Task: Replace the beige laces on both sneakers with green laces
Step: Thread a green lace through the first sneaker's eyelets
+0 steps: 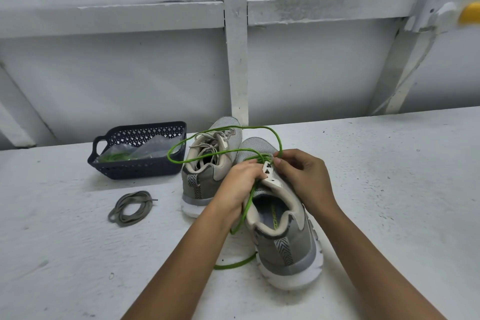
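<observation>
Left hand (240,184) grips the sneaker (298,241) steady so right hand (302,176), pinching green lace (235,265), can thread eyelets (267,167) at twelve o'clock.

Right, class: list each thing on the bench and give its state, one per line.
Near sneaker: partly laced green, held by left hand.
Far sneaker: beige laces still in.
Green lace: right hand pinches it at an eyelet.
Loose beige lace: coiled on bench.
Basket: holds bagged green lace.

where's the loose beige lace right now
In the head view the coiled beige lace lies on the white table, left of the far sneaker and just in front of the dark basket, touching neither.
</observation>
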`<state>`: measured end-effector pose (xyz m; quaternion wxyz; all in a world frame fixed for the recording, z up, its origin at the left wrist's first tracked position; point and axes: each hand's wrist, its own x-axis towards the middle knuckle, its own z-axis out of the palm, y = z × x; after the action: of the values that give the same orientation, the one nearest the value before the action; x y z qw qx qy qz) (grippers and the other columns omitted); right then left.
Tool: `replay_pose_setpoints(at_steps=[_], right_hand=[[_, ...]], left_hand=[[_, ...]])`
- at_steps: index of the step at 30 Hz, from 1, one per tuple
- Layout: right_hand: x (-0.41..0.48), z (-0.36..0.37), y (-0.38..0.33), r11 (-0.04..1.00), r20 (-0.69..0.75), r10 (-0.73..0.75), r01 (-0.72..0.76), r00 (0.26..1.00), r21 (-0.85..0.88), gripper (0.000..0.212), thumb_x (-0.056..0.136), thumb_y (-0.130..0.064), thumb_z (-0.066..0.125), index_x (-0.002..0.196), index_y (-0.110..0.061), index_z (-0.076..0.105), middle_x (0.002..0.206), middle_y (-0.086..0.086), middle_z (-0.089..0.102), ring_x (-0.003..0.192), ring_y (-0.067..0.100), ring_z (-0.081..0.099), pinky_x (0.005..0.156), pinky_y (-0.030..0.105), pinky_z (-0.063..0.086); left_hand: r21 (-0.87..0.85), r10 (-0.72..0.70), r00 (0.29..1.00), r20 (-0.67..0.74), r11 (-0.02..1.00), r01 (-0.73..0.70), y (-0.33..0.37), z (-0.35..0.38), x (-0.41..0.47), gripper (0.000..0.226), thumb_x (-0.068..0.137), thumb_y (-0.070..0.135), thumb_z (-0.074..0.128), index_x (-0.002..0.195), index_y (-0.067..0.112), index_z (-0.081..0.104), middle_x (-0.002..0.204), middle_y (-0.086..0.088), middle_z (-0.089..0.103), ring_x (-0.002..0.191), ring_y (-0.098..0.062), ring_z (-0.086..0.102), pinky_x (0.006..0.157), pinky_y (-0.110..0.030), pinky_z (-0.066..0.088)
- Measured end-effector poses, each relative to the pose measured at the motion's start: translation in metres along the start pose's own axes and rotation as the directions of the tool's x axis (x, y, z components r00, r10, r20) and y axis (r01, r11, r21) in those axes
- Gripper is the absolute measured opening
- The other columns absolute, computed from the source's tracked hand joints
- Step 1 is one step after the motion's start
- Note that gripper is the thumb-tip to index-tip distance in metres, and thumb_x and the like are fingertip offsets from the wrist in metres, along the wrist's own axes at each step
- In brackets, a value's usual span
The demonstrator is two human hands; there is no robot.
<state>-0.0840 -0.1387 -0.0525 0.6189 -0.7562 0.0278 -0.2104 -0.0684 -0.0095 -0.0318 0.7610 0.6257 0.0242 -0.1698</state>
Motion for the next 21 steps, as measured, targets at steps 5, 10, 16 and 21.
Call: replay_pose_setpoints(at_steps=[5,10,16,21], right_hand=[[0.001,-0.001,-0.001,0.992,0.022,-0.05,0.052,0.998,-0.118,0.019,0.081,-0.01,0.07,0.08,-0.029,0.072,0.073,-0.019,0.07,0.07,-0.008,0.062,0.068,0.006,0.044],[0.002,-0.003,-0.001,0.973,0.039,-0.08,0.086,0.996,-0.215,0.013,0.08,-0.01,0.069,0.082,-0.021,0.074,0.072,-0.024,0.066,0.069,-0.013,0.059,0.066,0.0,0.038],[0.004,-0.008,0.001,0.975,0.065,-0.006,0.02,0.998,-0.223,0.013,0.08,-0.011,0.071,0.09,-0.018,0.076,0.074,-0.019,0.066,0.069,-0.015,0.058,0.066,-0.001,0.039],[0.005,-0.015,0.001,0.973,0.158,0.101,-0.065,0.982,-0.223,0.015,0.088,-0.017,0.065,0.094,-0.008,0.074,0.089,0.003,0.071,0.079,0.004,0.061,0.071,0.014,0.043]], left_hand=[[0.039,0.038,0.998,0.053,0.998,-0.04,0.001,0.002,-0.002,0.027,0.081,-0.015,0.039,0.093,0.002,0.057,0.08,-0.015,0.053,0.069,-0.019,0.052,0.058,-0.023,0.045],[0.148,0.084,0.996,0.034,0.985,-0.088,-0.001,0.003,-0.002,0.025,0.083,-0.011,0.044,0.074,0.01,0.054,0.074,-0.013,0.051,0.068,-0.018,0.05,0.057,-0.02,0.043],[0.338,0.148,0.988,0.052,0.928,-0.157,-0.002,0.009,0.0,0.023,0.089,0.003,0.048,0.071,0.011,0.059,0.074,-0.005,0.059,0.071,-0.012,0.054,0.064,-0.022,0.043],[0.531,0.185,0.982,0.027,0.83,-0.171,-0.002,0.011,0.002,0.025,0.081,0.022,0.044,0.058,0.015,0.049,0.073,-0.007,0.054,0.077,-0.019,0.046,0.074,-0.033,0.041]])
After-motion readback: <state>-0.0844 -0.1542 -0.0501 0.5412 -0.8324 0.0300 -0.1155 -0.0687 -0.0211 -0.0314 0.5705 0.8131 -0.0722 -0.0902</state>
